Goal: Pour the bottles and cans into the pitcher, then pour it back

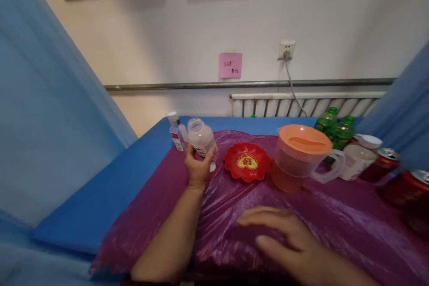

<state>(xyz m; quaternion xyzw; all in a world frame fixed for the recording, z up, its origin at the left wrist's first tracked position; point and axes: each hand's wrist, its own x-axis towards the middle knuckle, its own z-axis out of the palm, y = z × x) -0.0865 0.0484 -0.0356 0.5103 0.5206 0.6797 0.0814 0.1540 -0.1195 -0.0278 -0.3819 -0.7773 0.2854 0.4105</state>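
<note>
The left hand [198,169] has its fingers wrapped around a clear, wide-mouthed bottle [202,137], held left of the red plate [230,161] above the purple plastic sheet [228,214]; whether its base touches the sheet cannot be told. The uncapped mouth points up, and the long axis is close to upright, leaning a little to the left at the top. A white cap [212,167] lies just beside the hand. The right hand [288,232], blurred and holding nothing, hangs nearer the wearer, its thumb well apart from its fingers. Dark lettering on the held bottle is partly covered and unreadable. The small white-capped bottle [177,135] beside it has a red patch on its label, too small to read. The plate bears a yellow heart with red figures. On the wall, a pink note [230,65] reads "32", with further handwritten characters too blurred to make out.
</note>
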